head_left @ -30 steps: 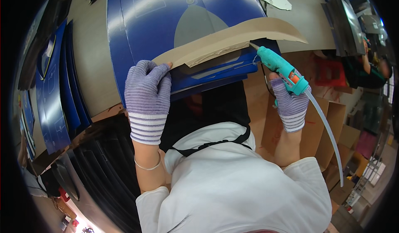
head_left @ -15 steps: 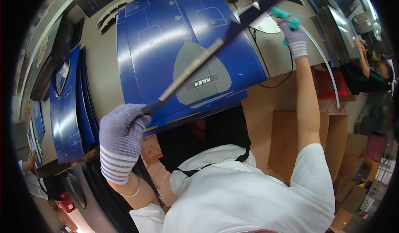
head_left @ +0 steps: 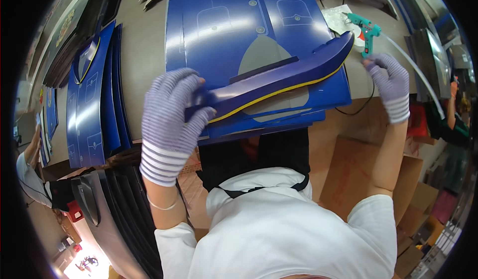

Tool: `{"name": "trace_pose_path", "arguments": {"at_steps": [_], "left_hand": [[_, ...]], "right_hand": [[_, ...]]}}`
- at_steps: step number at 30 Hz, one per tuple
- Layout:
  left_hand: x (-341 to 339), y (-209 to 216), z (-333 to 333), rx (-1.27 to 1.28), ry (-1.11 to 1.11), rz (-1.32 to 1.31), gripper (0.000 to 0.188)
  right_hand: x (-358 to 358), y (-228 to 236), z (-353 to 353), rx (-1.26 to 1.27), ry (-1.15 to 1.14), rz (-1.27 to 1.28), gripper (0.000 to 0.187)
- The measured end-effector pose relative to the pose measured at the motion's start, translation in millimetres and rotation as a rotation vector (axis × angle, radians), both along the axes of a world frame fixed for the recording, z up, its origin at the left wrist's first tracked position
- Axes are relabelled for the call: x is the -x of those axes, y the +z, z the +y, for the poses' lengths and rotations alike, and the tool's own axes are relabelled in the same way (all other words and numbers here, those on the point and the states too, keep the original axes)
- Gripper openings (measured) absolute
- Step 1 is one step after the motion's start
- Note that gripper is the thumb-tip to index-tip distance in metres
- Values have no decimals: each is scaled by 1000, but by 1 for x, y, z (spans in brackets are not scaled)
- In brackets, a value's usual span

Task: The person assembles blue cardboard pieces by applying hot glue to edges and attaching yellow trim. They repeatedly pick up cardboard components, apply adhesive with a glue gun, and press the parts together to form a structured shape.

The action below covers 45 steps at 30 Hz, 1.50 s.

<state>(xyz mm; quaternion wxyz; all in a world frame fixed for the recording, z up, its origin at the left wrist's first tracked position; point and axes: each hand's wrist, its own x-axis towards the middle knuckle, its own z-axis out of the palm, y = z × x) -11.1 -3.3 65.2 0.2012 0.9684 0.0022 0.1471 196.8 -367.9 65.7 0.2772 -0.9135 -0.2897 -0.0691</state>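
Blue strip (head_left: 281, 78) held; cardboard box (head_left: 343, 172), contents hidden.

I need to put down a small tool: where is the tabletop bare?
The clearest patch is the grey tabletop strip between the blue panels at left and the central blue stack; the left hand is by its near end. The right side is crowded: glue gun, white sheet and right hand.

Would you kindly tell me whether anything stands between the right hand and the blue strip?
Nothing visible does: only a gap over the table separates the right hand from the blue strip. The glue gun sits beyond that hand, beside the path; the left hand holds the strip's other end.
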Motion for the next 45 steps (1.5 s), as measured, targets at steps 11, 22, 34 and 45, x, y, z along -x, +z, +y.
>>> {"name": "trace_pose_path", "arguments": {"at_steps": [11, 22, 34, 45], "left_hand": [[15, -20, -16, -7, -142, -153, 36], [12, -25, -28, -149, -291, -96, 27], [1, -47, -31, -128, -198, 0, 24], [0, -48, -37, -123, -151, 87, 22]], "right_hand": [[33, 8, 79, 229, 640, -443, 27], [66, 3, 62, 343, 589, -495, 13], [49, -16, 69, 352, 612, -450, 9], [48, -11, 71, 437, 628, -388, 11]]}}
